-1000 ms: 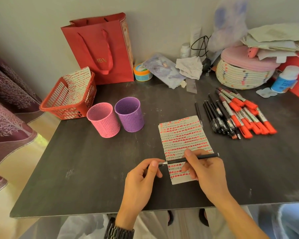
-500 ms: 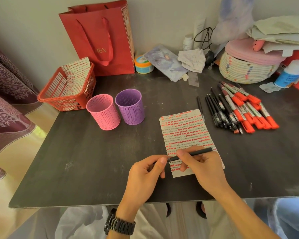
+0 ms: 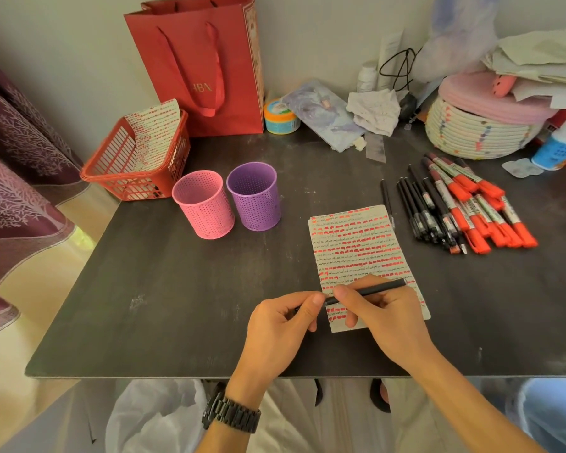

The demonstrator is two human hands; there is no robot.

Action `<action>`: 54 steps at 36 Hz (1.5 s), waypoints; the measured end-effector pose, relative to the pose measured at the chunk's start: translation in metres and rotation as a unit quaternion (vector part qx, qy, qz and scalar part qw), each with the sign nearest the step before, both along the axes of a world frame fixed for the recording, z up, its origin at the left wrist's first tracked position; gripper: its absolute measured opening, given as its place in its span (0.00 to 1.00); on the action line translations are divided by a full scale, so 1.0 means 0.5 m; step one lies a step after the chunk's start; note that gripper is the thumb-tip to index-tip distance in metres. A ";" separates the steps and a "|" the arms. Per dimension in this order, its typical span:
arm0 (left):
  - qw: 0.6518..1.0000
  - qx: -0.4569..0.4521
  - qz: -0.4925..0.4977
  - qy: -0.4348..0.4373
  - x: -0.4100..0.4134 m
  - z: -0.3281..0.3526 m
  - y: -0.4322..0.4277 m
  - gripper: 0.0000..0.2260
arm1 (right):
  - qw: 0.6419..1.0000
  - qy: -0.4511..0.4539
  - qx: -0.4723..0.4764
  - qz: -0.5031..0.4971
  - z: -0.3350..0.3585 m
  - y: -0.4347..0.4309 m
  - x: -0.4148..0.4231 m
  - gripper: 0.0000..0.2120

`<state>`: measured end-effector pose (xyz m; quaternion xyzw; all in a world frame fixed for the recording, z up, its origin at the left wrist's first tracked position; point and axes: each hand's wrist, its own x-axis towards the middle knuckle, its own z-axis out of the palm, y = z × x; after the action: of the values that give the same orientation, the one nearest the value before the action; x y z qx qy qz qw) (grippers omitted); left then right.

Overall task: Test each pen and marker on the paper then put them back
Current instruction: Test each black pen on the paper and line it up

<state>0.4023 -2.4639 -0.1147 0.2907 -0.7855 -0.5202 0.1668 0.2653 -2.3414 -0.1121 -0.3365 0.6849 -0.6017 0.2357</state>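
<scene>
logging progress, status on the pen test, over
Right hand grips black pen by the barrel, left hand pinches its front end. Pen over near end of paper. Nothing in the way; other pens and markers piled at right.

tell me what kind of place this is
Probably a home desk or hobby corner against a wall: a dark table with a pink mesh cup, a red gift bag, a coiled rope basket topped with papers, and a patterned curtain beside it.
</scene>
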 end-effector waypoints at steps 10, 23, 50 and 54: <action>0.999 -0.021 -0.029 0.008 0.004 -0.006 0.002 0.13 | 1.000 0.014 -0.002 0.015 0.000 0.002 -0.001 0.05; 0.994 -0.092 0.055 0.005 0.045 -0.005 0.001 0.06 | 0.991 0.114 -0.054 -0.052 0.002 0.008 0.014 0.12; 0.812 -0.341 0.389 -0.270 0.270 -0.020 -0.108 0.20 | 0.847 0.454 0.261 -0.091 -0.057 0.067 -0.019 0.23; 0.823 -0.323 0.375 -0.279 0.267 -0.011 -0.098 0.23 | 0.847 0.460 0.250 -0.094 -0.066 0.066 -0.023 0.23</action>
<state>0.5360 -2.5131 -0.1204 0.6254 -0.7518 -0.0308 0.2070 0.2538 -2.3082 -0.1450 -0.4381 0.8707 -0.2052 -0.0881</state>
